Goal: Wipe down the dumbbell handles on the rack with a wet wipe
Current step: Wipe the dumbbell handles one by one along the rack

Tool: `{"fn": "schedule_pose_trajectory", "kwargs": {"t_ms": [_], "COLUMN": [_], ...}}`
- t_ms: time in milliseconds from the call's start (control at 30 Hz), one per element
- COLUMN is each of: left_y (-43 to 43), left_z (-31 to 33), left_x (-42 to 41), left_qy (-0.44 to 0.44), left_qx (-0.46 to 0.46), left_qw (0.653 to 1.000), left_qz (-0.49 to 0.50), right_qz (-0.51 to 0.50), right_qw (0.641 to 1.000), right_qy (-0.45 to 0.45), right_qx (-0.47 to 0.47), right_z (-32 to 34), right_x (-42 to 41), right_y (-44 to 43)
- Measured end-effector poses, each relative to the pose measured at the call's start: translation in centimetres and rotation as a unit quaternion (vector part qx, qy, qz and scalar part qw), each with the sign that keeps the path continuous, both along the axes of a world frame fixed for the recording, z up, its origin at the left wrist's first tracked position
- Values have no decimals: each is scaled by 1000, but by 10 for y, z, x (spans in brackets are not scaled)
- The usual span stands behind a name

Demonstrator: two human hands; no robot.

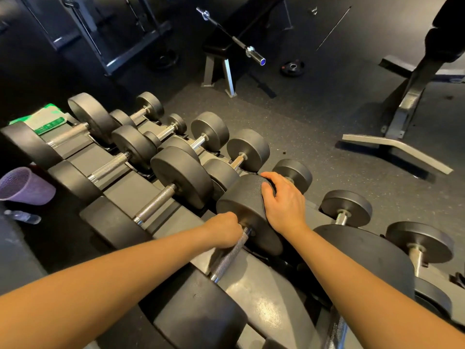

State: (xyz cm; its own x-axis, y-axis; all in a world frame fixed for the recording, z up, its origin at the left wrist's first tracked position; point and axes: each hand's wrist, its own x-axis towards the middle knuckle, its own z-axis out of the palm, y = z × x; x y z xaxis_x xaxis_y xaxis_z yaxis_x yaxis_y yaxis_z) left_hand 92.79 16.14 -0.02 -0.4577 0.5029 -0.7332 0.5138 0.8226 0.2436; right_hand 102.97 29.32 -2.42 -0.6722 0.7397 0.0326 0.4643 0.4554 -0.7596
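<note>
Dumbbell handle (230, 255) of rough silver metal lies on the grey metal rack (254, 298) near 6 o'clock. Our left grip (222, 230) curls tight round its far end; we see no wipe. Our right grip (284, 200) rests spread on the black round weight (241, 205). We cannot tell which other handles (154, 205), toward 10 o'clock, are done.

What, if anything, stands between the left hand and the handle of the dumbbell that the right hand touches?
Nothing visible. The left hand grips the far end of the knurled handle, beside the dumbbell head on which the right hand rests. Whether a wipe lies inside the fist cannot be seen.
</note>
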Motion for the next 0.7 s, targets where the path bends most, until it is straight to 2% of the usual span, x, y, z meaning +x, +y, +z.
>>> {"fn": "schedule_pose_trajectory", "kwargs": {"t_ms": [33, 100, 133, 167, 200, 233, 300, 333, 400, 500, 567, 633, 700], "left_y": [2, 0, -3, -5, -5, -3, -1, -1, -6, -15, -15, -13, -10], "left_z": [-4, -7, -8, -8, -9, -8, 2, 9, 27, 44, 43, 27, 13], "left_x": [-8, -17, -18, -18, -19, -19, -19, -18, -5, 19, 15, 0, -10], "left_qy": [-95, -295, -351, -366, -360, -324, -171, -86, 27, 114, 100, 6, -114], "left_qx": [-7, -9, -12, -18, -26, -24, -17, -17, -32, -13, 17, 44, 51], "left_qw": [991, 914, 879, 874, 887, 914, 981, 996, 985, 957, 972, 997, 986], "left_qz": [90, 278, 322, 318, 289, 242, 90, -10, -167, -267, -212, -58, 110], "right_qz": [0, -2, -1, -2, -6, -9, -3, -3, -5, -6, -7, -6, -6], "right_qw": [1000, 1000, 1000, 1000, 1000, 1000, 1000, 1000, 1000, 1000, 1000, 1000, 1000], "right_qy": [0, -1, -1, 1, 3, 3, 1, 1, 0, -1, -2, -4, -1], "right_qx": [1, 0, -1, -2, -2, -3, -3, -2, -1, 2, 3, 1, 0], "right_z": [-1, -3, -4, -5, -5, -5, -4, -3, -3, -2, -3, -4, -4], "right_x": [0, -1, -1, -1, -1, -1, -2, -2, -2, -1, -1, -2, -2], "right_y": [0, 1, 2, 2, 2, 2, 1, 0, 1, 0, 1, 1, 1]}}
